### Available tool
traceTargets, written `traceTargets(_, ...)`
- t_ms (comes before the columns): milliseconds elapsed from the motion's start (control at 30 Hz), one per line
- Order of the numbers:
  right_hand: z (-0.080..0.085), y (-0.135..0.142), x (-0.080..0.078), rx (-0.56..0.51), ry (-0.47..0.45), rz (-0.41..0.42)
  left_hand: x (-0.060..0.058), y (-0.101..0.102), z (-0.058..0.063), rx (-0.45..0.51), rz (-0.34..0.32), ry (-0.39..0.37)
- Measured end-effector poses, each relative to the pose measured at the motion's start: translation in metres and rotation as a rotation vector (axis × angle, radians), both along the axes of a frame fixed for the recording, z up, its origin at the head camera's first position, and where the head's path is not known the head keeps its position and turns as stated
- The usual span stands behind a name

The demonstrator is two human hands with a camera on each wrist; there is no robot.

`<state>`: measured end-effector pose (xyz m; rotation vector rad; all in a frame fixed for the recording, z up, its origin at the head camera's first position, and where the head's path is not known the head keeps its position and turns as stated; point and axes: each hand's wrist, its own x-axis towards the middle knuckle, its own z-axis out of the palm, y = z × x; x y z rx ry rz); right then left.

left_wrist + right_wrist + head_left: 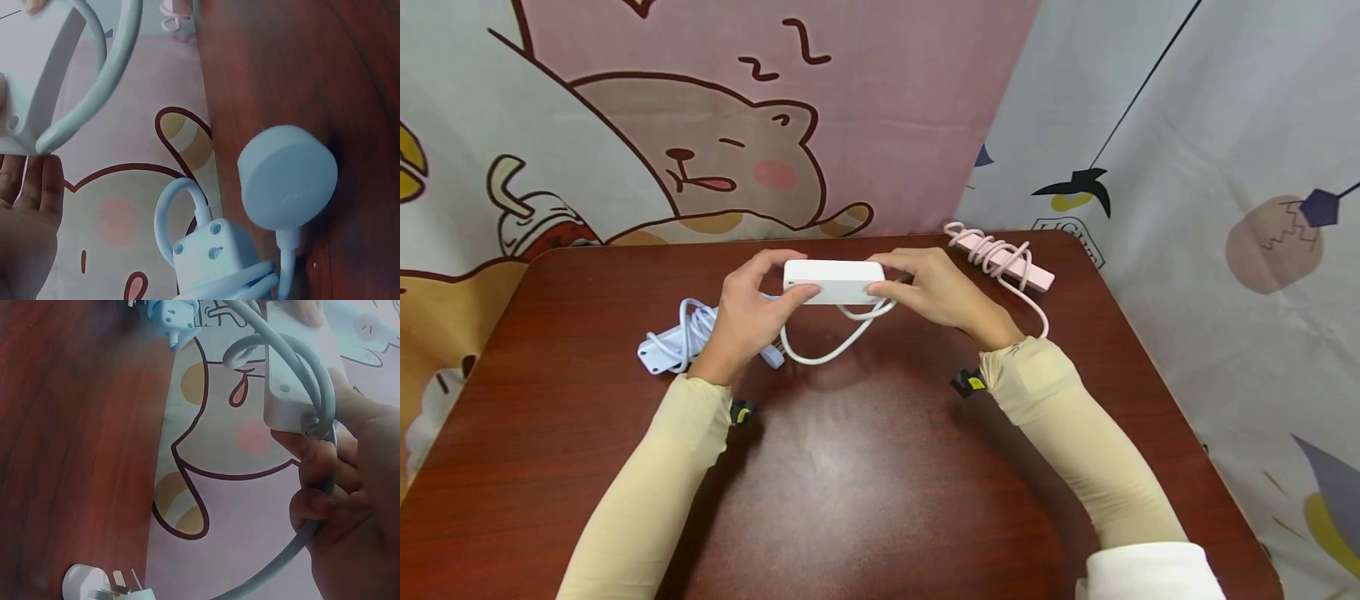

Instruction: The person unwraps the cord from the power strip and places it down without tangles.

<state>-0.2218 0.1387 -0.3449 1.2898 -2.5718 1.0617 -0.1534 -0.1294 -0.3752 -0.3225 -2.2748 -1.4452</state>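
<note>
White strip point(835, 283) held between left grip point(752, 302) and right grip point(934, 290) (blue strip point(664, 350) partly hidden).

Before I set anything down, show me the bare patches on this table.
Bare table lies between the left sleeve and right sleeve, nearer than the white cord; also left of the blue power strip. Crowded: the far side, with that strip, the pink power strip and, held above, the white power strip.

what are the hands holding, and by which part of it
A white, rectangular plastic power strip: the left hand grips its left end; the right hand grips its right end, also curling round its thin, white cord.
</note>
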Motion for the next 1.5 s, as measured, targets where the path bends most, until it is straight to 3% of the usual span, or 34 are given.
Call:
traceTargets(267,0.004,0.004,-0.001,-0.026,-0.015,-0.067,-0.002,-0.007,-0.002,0.042,0.042,-0.042)
traceTargets(533,0.006,0.006,0.001,-0.008,0.099,-0.063,-0.001,-0.018,0.0,0.094,0.076,-0.078)
traceTargets(867,0.009,0.019,0.004,0.147,-0.042,-0.033,-0.001,-0.038,-0.001,0.112,0.187,-0.086)
traceTargets(1133,0.001,0.04,-0.002,0.215,-0.032,-0.051,0.004,-0.066,-0.001,0.114,0.317,-0.127)
traceTargets(1500,-0.011,0.049,-0.02,0.259,-0.062,-0.161,0.0,-0.092,0.002,0.096,0.384,-0.121)
